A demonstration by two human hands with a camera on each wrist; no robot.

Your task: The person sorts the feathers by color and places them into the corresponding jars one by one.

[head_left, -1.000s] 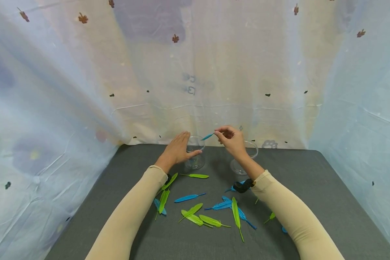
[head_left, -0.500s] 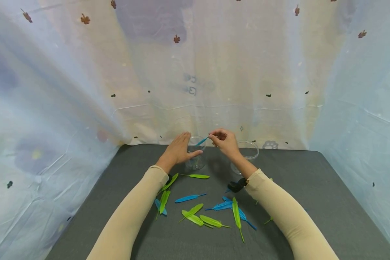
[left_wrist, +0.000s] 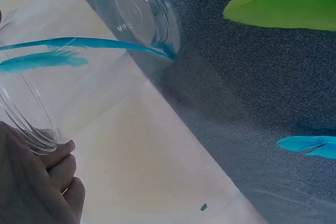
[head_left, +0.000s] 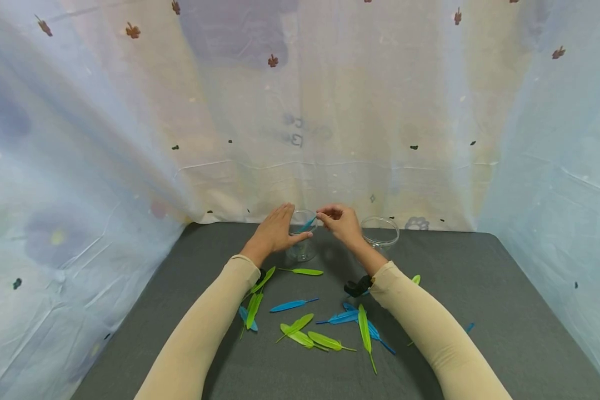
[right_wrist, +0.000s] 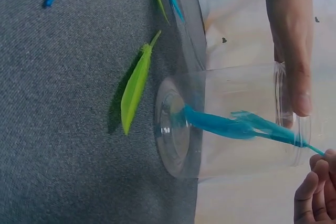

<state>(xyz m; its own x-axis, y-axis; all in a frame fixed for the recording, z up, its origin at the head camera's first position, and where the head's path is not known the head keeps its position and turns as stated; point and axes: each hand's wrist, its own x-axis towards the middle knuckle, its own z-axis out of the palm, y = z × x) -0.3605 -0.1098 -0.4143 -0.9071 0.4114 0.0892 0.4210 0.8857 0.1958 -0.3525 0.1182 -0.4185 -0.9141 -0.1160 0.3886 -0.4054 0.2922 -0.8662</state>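
Note:
My left hand (head_left: pixel 272 232) holds a clear plastic jar (head_left: pixel 301 251) at its rim, the thumb on the near side and the fingers on the far side. In the left wrist view the fingers (left_wrist: pixel 62 170) lie right at that rim. My right hand (head_left: pixel 342 226) pinches the quill of a blue feather (right_wrist: pixel 220 124) over the mouth. The vane hangs down inside, its tip close to the jar's base, and a paler blue vane shape shows beside it. Just in front of the jar lies a green feather (head_left: pixel 307 271).
A second clear jar (head_left: pixel 381 243) stands to the right, partly behind the right forearm. Across the dark grey table (head_left: pixel 260 372) lie several loose feathers, among them a blue feather (head_left: pixel 290 305) and a green feather (head_left: pixel 365 330). A patterned curtain (head_left: pixel 340 122) rises behind.
The right hand has moved left and slightly down, lowering the blue feather from beside the rim into the jar. The left hand has stayed at the rim. More of the second jar's rim shows.

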